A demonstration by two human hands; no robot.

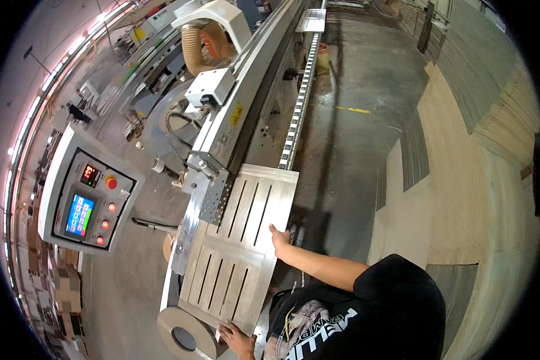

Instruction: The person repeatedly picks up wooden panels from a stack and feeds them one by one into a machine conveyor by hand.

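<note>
A slatted wooden panel, greyish brown with two rows of narrow slots, lies flat along the front of a long white machine. My right hand is closed on the panel's right edge, with the thumb on top and the other fingers out of sight beneath. At the panel's near end, my left hand touches the edge with its fingers spread. The panel's left edge runs beside and partly under a perforated metal plate of the machine.
A control box with a lit screen and red buttons stands left. A tape roll sits by the panel's near end. The machine beam and a roller rail run away ahead. Stacked boards stand right.
</note>
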